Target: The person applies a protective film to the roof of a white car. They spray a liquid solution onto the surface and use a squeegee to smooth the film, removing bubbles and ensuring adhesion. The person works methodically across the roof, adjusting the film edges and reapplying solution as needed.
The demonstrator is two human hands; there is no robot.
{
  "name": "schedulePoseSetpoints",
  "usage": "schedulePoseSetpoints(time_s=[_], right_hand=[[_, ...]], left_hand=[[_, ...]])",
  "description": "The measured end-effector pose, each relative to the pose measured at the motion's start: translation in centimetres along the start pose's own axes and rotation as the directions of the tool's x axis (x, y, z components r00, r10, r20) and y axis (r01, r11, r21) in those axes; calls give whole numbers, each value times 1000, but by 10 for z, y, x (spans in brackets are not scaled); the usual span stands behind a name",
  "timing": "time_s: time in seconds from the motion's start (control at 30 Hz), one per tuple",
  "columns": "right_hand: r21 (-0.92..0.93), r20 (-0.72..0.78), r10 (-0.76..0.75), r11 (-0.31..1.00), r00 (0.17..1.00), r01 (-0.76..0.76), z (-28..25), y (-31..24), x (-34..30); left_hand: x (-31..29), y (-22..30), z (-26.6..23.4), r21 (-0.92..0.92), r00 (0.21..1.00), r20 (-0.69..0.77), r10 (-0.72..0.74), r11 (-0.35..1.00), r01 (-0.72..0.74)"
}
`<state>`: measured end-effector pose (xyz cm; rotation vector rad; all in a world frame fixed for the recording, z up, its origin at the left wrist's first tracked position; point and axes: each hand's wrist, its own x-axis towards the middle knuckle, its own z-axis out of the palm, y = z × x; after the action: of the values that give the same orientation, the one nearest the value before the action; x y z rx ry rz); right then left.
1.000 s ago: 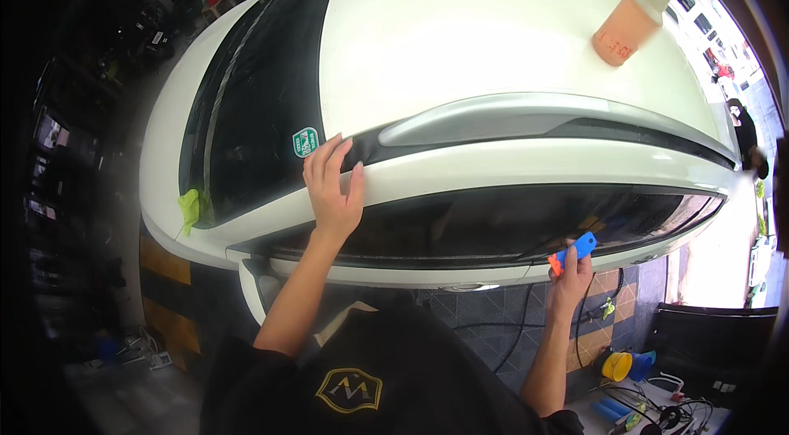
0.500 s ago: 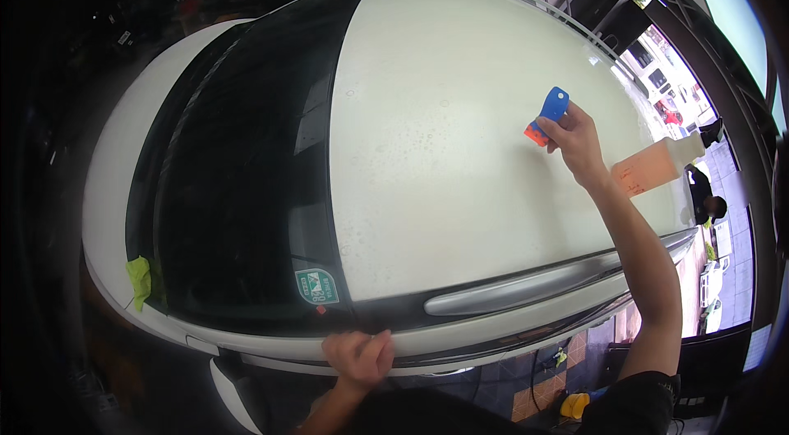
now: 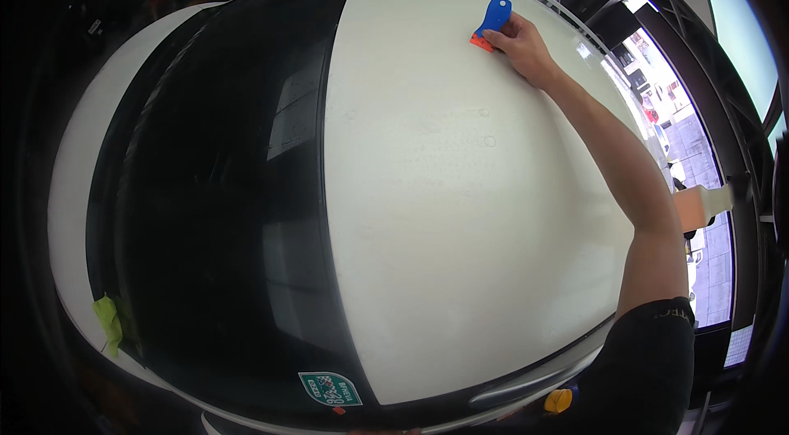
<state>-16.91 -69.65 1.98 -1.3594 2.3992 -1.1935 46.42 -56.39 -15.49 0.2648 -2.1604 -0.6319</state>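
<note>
My right hand (image 3: 524, 47) grips a small blue plastic scraper (image 3: 496, 16) with an orange-red blade end (image 3: 481, 42). It reaches over the far part of a car's white roof (image 3: 427, 213). The orange end points down toward the roof; whether it touches cannot be told. Small droplets or bubbles dot a glossy, wet-looking patch nearer to me. Only a thin sliver of what looks like my left hand (image 3: 385, 432) shows at the lower edge, its fingers hidden.
A dark windshield (image 3: 214, 188) with a green sticker (image 3: 330, 390) lies left of the roof. A lime cloth (image 3: 107, 324) rests by the hood. A bottle of orange liquid (image 3: 693, 207) shows beyond my forearm. Below is a yellow object (image 3: 559, 400).
My right hand has carried the scraper farther across the roof, away from me. The view has shifted forward, and my left hand has nearly left the lower edge.
</note>
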Motion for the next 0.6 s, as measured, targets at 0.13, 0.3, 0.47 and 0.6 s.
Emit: schedulePoseSetpoints(time_s=[0.13, 0.3, 0.47, 0.6], right_hand=[[-154, -222, 118, 976, 968, -154, -48, 31, -12], [-250, -466, 96, 939, 879, -235, -112, 75, 1], [-154, -277, 62, 982, 959, -108, -44, 38, -21], [-232, -570, 147, 915, 808, -329, -119, 69, -21]], left_hand=[[1, -2, -15, -128, 994, 105, -14, 991, 28], [6, -2, -16, -172, 992, 100, -79, 981, 96], [2, 5, -34, -81, 962, 260, -88, 990, 113], [3, -12, -32, -130, 962, 272, 0, 991, 37]])
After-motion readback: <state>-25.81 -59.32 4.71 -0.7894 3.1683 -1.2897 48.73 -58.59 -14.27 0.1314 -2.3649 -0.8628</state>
